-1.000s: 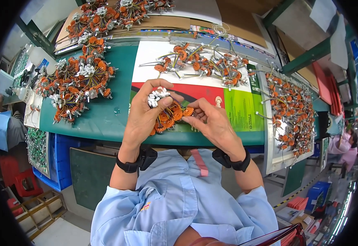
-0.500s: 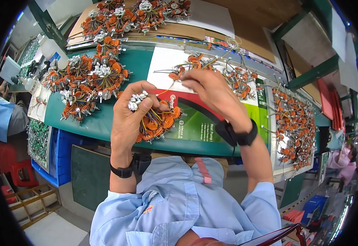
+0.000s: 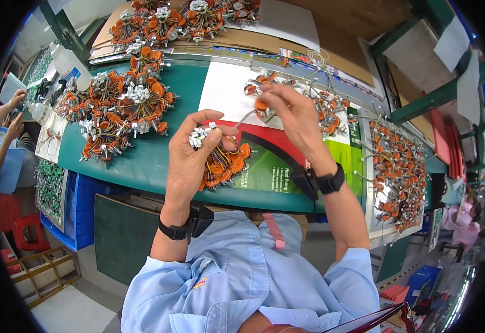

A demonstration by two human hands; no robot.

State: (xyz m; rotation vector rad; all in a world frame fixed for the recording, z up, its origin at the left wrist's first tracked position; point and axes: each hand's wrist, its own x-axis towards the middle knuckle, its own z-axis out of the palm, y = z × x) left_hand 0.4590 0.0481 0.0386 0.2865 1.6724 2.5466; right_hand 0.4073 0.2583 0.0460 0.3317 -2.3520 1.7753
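Observation:
My left hand (image 3: 190, 152) is closed around the white plugs (image 3: 202, 135) of a wire bundle. From it hang several orange round parts with metal shafts (image 3: 220, 169), on thin yellow and dark wires, over the green and red printed sheet (image 3: 265, 166). Just to the right and farther off, my right hand (image 3: 295, 114) pinches a single orange round part (image 3: 261, 104), slightly blurred. A grey wire (image 3: 246, 117) runs from near this part toward my left fingertips. Beyond my right hand lies a loose group of similar wired parts (image 3: 331, 111).
Finished-looking bundles (image 3: 109, 119) cover the left of the green table (image 3: 153, 166); more lie on the cardboard shelf (image 3: 242, 39) behind. At right stands a tray (image 3: 371, 188) full of orange parts. White bottles (image 3: 67, 64) and a co-worker's hands (image 3: 15, 114) are at far left.
My left hand has shifted right with the bundle. My right hand has drawn an orange part away from the group. The co-worker's hands at far left have come into view.

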